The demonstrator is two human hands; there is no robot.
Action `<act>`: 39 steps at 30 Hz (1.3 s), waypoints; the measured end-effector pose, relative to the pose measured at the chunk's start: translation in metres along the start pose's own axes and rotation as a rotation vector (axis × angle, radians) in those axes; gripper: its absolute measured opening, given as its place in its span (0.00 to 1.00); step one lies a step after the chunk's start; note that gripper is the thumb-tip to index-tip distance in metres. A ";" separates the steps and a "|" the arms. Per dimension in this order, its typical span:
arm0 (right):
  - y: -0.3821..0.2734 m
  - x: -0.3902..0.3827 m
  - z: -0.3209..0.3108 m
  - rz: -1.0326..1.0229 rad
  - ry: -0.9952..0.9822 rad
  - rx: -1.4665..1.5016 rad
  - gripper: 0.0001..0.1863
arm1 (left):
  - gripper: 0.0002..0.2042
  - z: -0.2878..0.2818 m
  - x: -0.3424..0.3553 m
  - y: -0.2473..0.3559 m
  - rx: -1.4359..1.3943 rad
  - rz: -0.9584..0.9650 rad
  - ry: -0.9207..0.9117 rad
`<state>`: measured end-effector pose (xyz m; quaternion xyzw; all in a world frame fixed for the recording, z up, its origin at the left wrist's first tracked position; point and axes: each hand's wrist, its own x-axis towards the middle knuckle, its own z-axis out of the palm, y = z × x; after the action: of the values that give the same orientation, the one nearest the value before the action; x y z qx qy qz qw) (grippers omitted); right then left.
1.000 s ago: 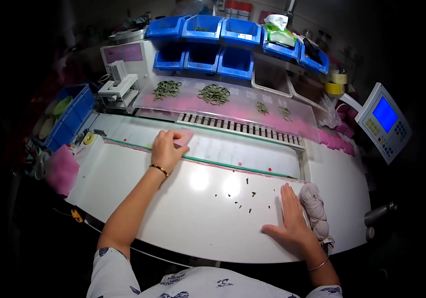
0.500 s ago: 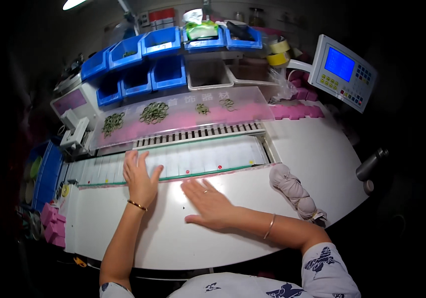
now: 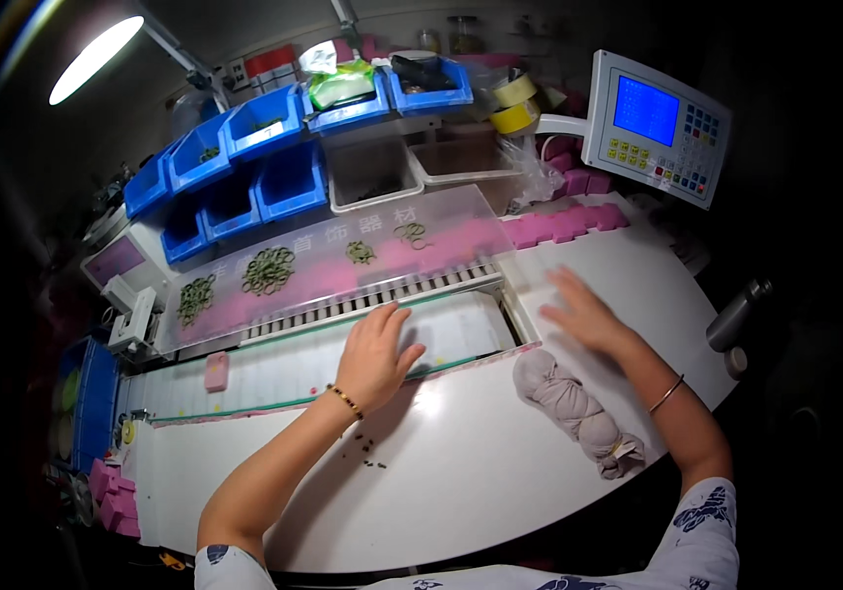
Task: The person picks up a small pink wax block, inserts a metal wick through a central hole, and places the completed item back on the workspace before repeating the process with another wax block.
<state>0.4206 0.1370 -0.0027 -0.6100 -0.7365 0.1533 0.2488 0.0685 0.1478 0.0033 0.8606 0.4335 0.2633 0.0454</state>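
My left hand [image 3: 374, 362] hovers over the front edge of a long white strip [image 3: 269, 359] with green edges, fingers stretched and apart, holding nothing. Whether it touches the strip I cannot tell. My right hand [image 3: 584, 313] is raised over the white table to the right of the strip, fingers spread and slightly blurred, with nothing in it. On the strip's left part stands a small pink block [image 3: 216, 372]. Several small dark bits [image 3: 370, 452] lie on the table in front of my left hand. Beyond the strip, green rings [image 3: 269, 270] lie in separate piles on a clear plate [image 3: 441, 221].
A twisted grey cloth bundle [image 3: 579, 413] lies on the right of the white table [image 3: 461, 492]. Blue bins [image 3: 289, 182] stand at the back. A control panel [image 3: 658, 128] with a blue screen is mounted at the far right, above a dark bottle [image 3: 736, 315]. A lamp [image 3: 97, 59] shines upper left.
My left hand has moved right along the strip. My right hand has lifted from the table and swung right. The pink block and dark bits now show. The whole view has shifted and tilted.
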 end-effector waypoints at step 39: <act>0.239 0.158 -0.060 0.301 0.376 -0.508 0.20 | 0.30 0.141 0.218 0.025 0.157 0.191 0.006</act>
<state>0.6293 0.3362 -0.0514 -0.7719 -0.5941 -0.1150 0.1948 0.2617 0.3217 -0.0196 0.8981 0.3689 0.2343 -0.0485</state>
